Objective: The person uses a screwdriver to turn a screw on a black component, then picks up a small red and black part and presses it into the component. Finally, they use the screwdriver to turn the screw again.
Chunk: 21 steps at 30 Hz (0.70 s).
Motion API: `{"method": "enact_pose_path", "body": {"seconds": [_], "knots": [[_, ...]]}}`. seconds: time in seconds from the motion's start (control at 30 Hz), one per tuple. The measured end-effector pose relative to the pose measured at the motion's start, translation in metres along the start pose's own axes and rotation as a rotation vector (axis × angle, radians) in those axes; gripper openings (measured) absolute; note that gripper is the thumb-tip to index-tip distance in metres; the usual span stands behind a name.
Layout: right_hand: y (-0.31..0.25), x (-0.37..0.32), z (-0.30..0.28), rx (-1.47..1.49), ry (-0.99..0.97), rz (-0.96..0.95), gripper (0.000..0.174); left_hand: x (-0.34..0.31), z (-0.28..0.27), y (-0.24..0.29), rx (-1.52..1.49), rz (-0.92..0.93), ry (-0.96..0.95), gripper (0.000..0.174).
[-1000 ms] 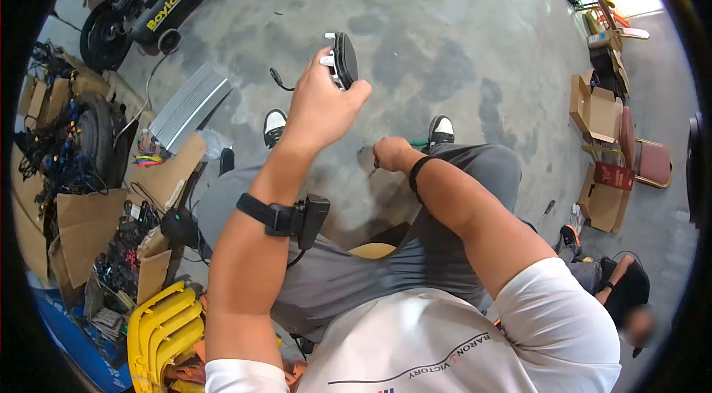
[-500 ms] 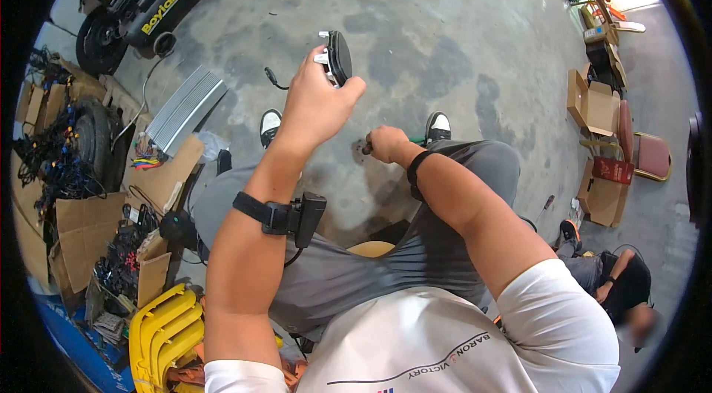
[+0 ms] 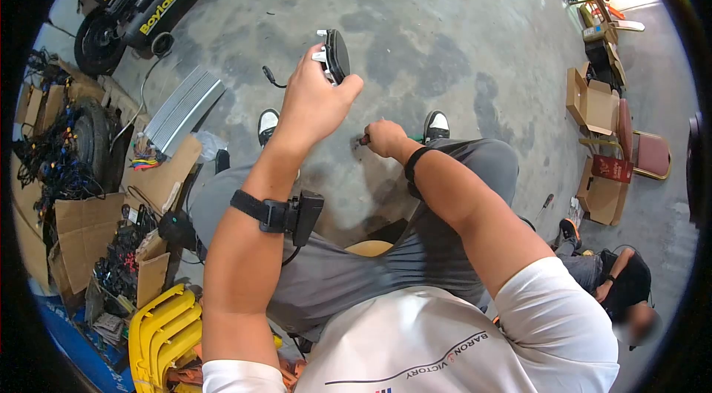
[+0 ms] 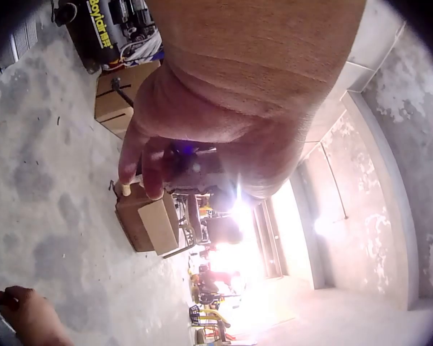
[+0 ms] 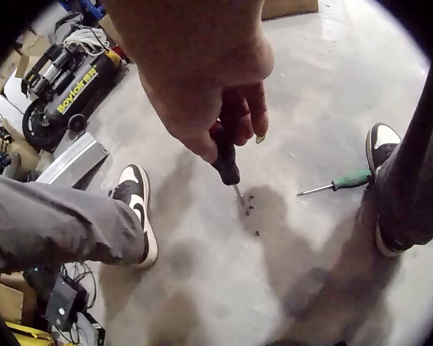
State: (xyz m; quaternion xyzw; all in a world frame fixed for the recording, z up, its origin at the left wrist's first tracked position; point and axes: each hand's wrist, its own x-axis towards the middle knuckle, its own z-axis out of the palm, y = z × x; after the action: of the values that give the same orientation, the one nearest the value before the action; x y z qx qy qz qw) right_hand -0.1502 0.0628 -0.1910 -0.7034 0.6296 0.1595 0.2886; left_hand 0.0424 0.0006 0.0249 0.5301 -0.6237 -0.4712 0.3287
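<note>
My left hand (image 3: 320, 102) grips a rounded black-silver part (image 3: 339, 55), right hand (image 3: 386, 139) a black-handled screwdriver (image 5: 227, 166); slipping may scatter dark bits (image 5: 248, 210) beside it.

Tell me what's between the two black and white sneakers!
In the right wrist view, tiny dark bits and a green-handled screwdriver lie there, and the right hand holds a dark-handled tool.

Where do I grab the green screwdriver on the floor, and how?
Probably by its fat green handle, from above: the screwdriver lies flat on the floor, the handle's end is right by the shoe, and the metal shaft is much thinner.
</note>
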Motion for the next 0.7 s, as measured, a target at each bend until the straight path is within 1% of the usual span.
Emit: {"method": "enact_pose_path", "body": {"seconds": [0.07,0.13,0.17,0.23,0.33,0.4,0.47,0.53,0.63,0.7], "knots": [[-0.003,-0.004,-0.006,0.001,0.018,-0.02,0.018,-0.001,-0.001,0.002,-0.004,0.002,-0.002,0.046],[-0.008,-0.009,-0.008,-0.001,-0.083,-0.028,0.018,-0.002,-0.001,0.004,-0.007,0.003,-0.006,0.046],[-0.007,-0.01,-0.005,-0.002,-0.083,-0.028,0.018,-0.002,-0.002,0.004,0.003,-0.003,-0.02,0.047],[-0.007,-0.009,0.003,-0.101,-0.166,-0.047,0.019,-0.002,-0.002,0.002,0.013,-0.012,-0.033,0.047],[-0.006,-0.008,0.01,-0.094,-0.17,-0.047,0.019,-0.001,0.001,-0.002,0.034,0.042,0.006,0.049],[-0.005,-0.006,0.008,-0.071,-0.15,-0.04,0.019,-0.001,0.0,0.001,0.026,-0.004,-0.018,0.049],[-0.006,-0.004,0.007,-0.045,-0.131,-0.035,0.019,-0.001,-0.001,0.003,0.02,-0.011,-0.021,0.048],[-0.008,-0.003,0.003,-0.016,-0.018,-0.042,0.02,-0.001,-0.001,0.003,0.013,-0.016,-0.026,0.047],[-0.009,-0.005,-0.002,0.033,-0.005,-0.024,0.022,0.0,0.0,0.004,0.007,-0.006,-0.027,0.044],[-0.009,-0.008,-0.003,0.009,-0.005,-0.015,0.021,0.0,-0.001,0.006,0.024,-0.03,-0.045,0.043]]}}
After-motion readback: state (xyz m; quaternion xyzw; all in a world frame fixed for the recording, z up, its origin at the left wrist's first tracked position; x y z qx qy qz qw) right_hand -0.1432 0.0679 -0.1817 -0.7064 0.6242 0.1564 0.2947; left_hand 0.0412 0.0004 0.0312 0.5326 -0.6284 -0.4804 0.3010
